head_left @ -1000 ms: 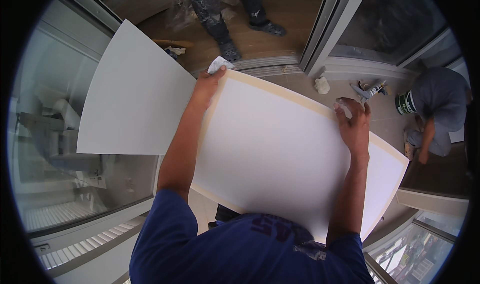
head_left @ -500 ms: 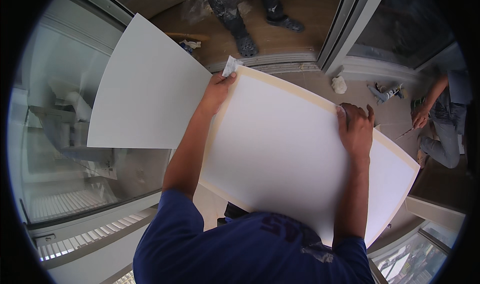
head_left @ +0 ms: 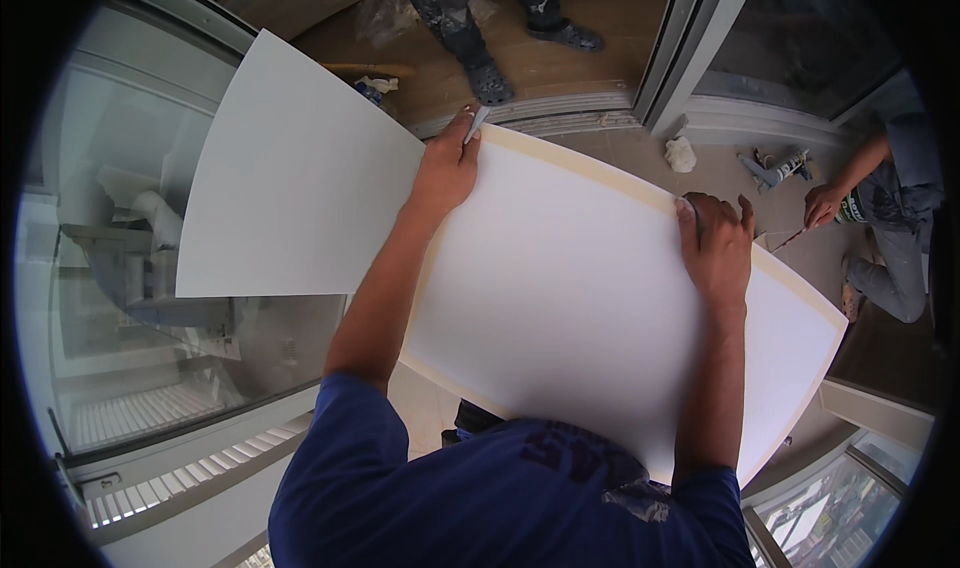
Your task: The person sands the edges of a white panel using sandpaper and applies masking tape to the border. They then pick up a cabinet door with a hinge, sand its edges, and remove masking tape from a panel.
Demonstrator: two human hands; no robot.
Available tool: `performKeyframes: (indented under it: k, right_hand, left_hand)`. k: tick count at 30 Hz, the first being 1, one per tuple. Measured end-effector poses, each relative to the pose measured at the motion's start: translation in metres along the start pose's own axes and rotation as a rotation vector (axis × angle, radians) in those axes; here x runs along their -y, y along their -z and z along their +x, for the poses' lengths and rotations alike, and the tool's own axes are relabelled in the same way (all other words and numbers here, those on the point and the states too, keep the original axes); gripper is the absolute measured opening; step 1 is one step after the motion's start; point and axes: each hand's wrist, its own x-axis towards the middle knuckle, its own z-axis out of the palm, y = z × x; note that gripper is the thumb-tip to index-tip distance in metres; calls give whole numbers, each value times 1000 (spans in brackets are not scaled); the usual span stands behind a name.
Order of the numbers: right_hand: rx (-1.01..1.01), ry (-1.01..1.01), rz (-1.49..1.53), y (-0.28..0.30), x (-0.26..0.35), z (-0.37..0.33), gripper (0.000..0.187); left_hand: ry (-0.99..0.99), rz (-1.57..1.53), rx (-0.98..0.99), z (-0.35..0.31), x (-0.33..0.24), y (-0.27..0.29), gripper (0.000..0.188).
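A large white panel (head_left: 570, 298) with a cream-coloured border along its edges slants across in front of my body. My left hand (head_left: 446, 171) is closed at its upper left corner, pinching a small piece of white paper or cloth (head_left: 478, 122) that sticks up past the fingers. Over the far edge, my right hand (head_left: 718, 246) wraps its fingers round the panel, thumb on the near face; a bit of something pale shows by the thumb, too small to name. Behind my left forearm stands a second plain white panel (head_left: 290, 188).
Beyond a sliding-door track (head_left: 560, 113) stands a person in paint-spattered trousers and clogs (head_left: 490, 85). At right, another person's hand (head_left: 823, 205) holds a thin tool near the panel's far edge. A crumpled white wad (head_left: 680, 155) and a grey applicator-like tool (head_left: 768, 171) lie on the tiles.
My left hand has moved up and slightly right at the corner, and less of the white piece shows. My right hand keeps its grip. The right-hand person's tool has moved closer to the panel.
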Motion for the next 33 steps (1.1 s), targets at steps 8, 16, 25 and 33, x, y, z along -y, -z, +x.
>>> performKeyframes:
  k: [8,16,25,33]
  right_hand:
    - [3,3,-4,-1,-1,-2,28]
    - [4,4,-5,0,3,1,27]
    - [5,-2,-5,-1,0,1,29]
    - [1,1,-18,-1,0,3,30]
  left_hand:
    - [-154,170,-53,-18,8,-7,50]
    - [117,64,-168,-16,-14,-22,47]
    - [-254,417,-61,-27,-26,-41,52]
    - [-335,365,-50,-28,-40,-49,49]
